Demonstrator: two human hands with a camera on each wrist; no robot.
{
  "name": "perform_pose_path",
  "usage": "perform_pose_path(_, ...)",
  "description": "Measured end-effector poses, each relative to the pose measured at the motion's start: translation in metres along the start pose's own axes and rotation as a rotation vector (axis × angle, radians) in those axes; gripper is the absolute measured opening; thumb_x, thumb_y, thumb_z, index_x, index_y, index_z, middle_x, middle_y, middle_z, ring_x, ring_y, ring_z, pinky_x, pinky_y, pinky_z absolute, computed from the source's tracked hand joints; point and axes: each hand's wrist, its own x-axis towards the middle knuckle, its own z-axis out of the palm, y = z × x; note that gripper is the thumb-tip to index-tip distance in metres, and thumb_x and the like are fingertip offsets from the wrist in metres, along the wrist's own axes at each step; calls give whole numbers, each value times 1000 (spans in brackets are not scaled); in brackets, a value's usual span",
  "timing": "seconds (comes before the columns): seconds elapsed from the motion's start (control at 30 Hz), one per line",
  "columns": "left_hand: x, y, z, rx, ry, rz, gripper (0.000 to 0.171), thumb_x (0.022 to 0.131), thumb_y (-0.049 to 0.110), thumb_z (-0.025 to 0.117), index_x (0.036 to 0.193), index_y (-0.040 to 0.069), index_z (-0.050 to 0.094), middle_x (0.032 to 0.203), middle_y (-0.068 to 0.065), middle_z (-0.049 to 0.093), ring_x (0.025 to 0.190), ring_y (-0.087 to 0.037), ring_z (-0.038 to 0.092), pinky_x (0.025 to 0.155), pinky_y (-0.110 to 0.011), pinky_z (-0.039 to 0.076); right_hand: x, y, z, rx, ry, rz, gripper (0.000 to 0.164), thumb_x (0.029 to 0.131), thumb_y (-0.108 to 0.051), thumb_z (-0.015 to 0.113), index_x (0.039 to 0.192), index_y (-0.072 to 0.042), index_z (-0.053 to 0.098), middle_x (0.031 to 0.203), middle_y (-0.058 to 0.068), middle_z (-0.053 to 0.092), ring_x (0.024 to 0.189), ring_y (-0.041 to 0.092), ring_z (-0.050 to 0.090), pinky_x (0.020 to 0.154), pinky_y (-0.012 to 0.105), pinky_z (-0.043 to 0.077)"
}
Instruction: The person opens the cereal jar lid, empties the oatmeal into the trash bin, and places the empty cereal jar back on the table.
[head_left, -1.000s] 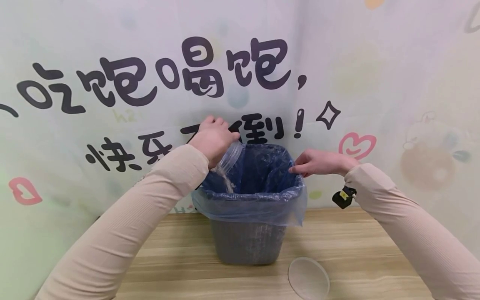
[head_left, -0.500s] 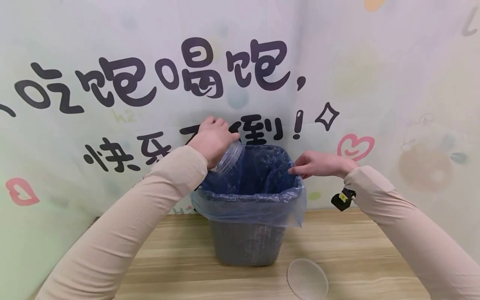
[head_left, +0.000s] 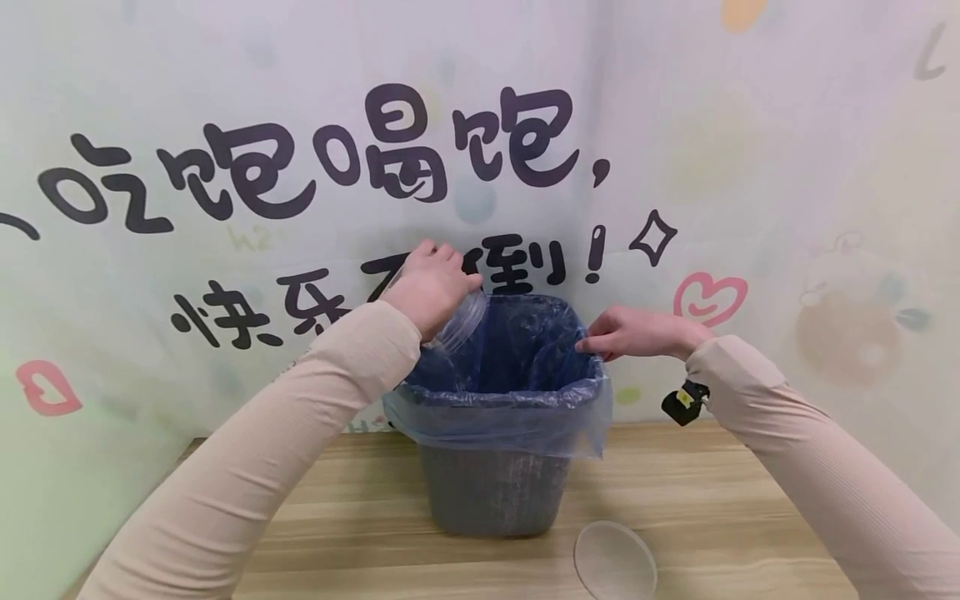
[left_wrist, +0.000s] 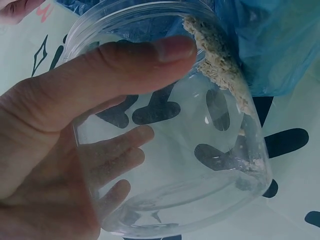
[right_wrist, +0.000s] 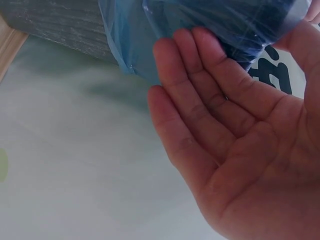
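Note:
My left hand [head_left: 431, 287] grips a clear plastic jar [head_left: 462, 323], tipped with its mouth toward the inside of a grey trash bin [head_left: 495, 492]. In the left wrist view, the thumb and fingers wrap round the jar's wall, and pale oat-like flakes [left_wrist: 220, 65] lie along one side by the mouth. A blue plastic bag [head_left: 502, 421] lines the bin and folds down over its rim. At the right of that rim, my right hand [head_left: 637, 331] holds the bin's edge through the bag. Its fingers [right_wrist: 192, 90] lie on the outer side, and the thumb reaches over the rim.
A round translucent lid [head_left: 615, 560] lies on the wooden table [head_left: 697, 500], right of the bin's base. Close behind the bin hangs a pale printed cloth [head_left: 675, 100] with large black characters.
A second ago a stream of flakes fell from the jar into the bin; no falling stream shows in the head view now. Both hands stay nearly in place, with the view shifted slightly.

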Motion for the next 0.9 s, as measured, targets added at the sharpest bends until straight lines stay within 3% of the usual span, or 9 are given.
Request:
perform_pose_path(0.13, 2, 1, 1, 13, -18, 1, 78, 68, 14, 83, 136, 22, 46, 128, -12, 48, 112, -29, 40, 96, -42, 29, 0, 0, 0, 3, 5, -7, 27, 98, -24, 55, 84, -4, 66, 76, 0, 60, 89, 18, 64, 89, 41, 50)
perform_pose_path(0.4, 6, 4, 2, 15, -32, -10, 81, 64, 18, 86, 134, 23, 45, 130, -10, 46, 113, -28, 40, 96, -41, 28, 1, 1, 0, 4, -5, -7, 31, 98, -24, 55, 71, -10, 54, 68, -2, 52, 90, 17, 64, 89, 40, 50)
perform_pose_path(0.5, 7, 6, 3, 8, -24, -19, 81, 65, 16, 86, 136, 25, 46, 132, -10, 46, 116, -27, 40, 98, -41, 27, 0, 1, 0, 11, -9, -10, 28, 98, -23, 54, 75, -7, 59, 70, -2, 54, 89, 17, 64, 89, 41, 50)
perform_pose_path(0.73, 11, 10, 8, 18, -14, -30, 59, 90, 9, 64, 142, 30, 44, 133, -9, 46, 118, -26, 39, 99, -40, 27, 1, -1, 0, 16, -7, -1, 27, 98, -24, 54, 86, -3, 66, 77, 0, 60, 89, 17, 63, 90, 41, 49)
perform_pose_path(0.9, 13, 12, 9, 26, -10, -32, 49, 97, 7, 52, 139, 31, 45, 130, -8, 47, 114, -25, 40, 97, -39, 27, 0, 0, 0, 23, -11, 1, 27, 98, -24, 54, 84, -4, 65, 74, -1, 57, 88, 17, 62, 90, 41, 49)
